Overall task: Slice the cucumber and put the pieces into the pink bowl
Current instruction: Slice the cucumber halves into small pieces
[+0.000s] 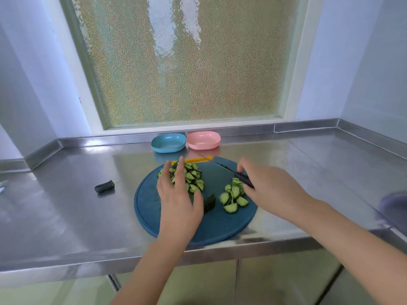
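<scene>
On the round blue cutting board (152, 208) lie two heaps of cucumber slices: a large pile (193, 177) at the back and a smaller pile (234, 198) to the right. My left hand (178, 194) reaches flat, fingers straight, over the left side of the large pile. A dark cucumber end piece (209, 202) sits by its thumb. My right hand (266, 186) grips the dark handle of a knife (233, 172), blade pointing toward the back. The pink bowl (203, 140) stands behind the board with nothing visible in it.
A blue bowl (168, 143) stands left of the pink one. A second dark cucumber end (105, 186) lies on the steel counter (66, 205) left of the board. A yellow object (198, 160) peeks out behind the board. A purple thing (394, 208) sits at the right edge.
</scene>
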A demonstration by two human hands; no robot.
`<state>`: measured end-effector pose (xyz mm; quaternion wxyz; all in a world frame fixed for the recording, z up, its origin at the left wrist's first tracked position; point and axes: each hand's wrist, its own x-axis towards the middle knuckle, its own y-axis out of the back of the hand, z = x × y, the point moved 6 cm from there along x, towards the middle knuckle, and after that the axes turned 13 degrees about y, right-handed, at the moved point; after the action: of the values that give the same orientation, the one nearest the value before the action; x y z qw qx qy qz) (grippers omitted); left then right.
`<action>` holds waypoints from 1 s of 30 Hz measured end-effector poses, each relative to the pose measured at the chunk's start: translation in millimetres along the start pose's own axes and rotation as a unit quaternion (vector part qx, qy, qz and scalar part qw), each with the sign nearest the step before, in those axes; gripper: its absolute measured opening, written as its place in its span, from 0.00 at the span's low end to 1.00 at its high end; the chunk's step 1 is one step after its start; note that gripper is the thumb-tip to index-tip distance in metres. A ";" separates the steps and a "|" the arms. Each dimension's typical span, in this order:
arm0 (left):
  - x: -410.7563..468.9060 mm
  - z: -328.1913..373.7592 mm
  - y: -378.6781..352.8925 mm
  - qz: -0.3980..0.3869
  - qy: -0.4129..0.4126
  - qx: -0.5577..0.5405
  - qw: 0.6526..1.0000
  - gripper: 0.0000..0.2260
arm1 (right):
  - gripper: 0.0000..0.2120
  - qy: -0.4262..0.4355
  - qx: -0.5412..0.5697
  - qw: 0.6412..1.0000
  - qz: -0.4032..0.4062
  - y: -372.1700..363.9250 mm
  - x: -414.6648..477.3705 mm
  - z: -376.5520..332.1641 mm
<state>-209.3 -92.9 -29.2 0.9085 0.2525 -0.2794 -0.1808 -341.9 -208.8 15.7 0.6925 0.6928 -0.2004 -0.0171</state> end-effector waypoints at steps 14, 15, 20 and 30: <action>28.5 28.0 -49.5 -0.203 -0.207 0.262 0.921 0.37 | 0.32 0.175 -0.166 0.967 0.081 -1.8 34.7 13.8; 30.3 25.8 -49.8 -0.196 -0.213 0.271 0.918 0.37 | 0.33 0.182 -0.168 0.964 0.095 -2.4 35.5 14.7; 41.0 12.7 -49.7 -0.169 -0.224 0.289 0.915 0.36 | 0.34 0.209 -0.162 0.956 0.128 -2.4 41.2 15.3; 76.4 -22.4 -28.4 -0.147 -0.141 0.302 0.931 0.49 | 0.09 0.131 -0.040 0.991 0.009 19.9 39.9 62.8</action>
<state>-141.8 -143.7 -29.4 0.7034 0.5254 -0.4063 -0.2531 -329.3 -279.9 42.6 0.7399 0.6592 -0.1132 0.0719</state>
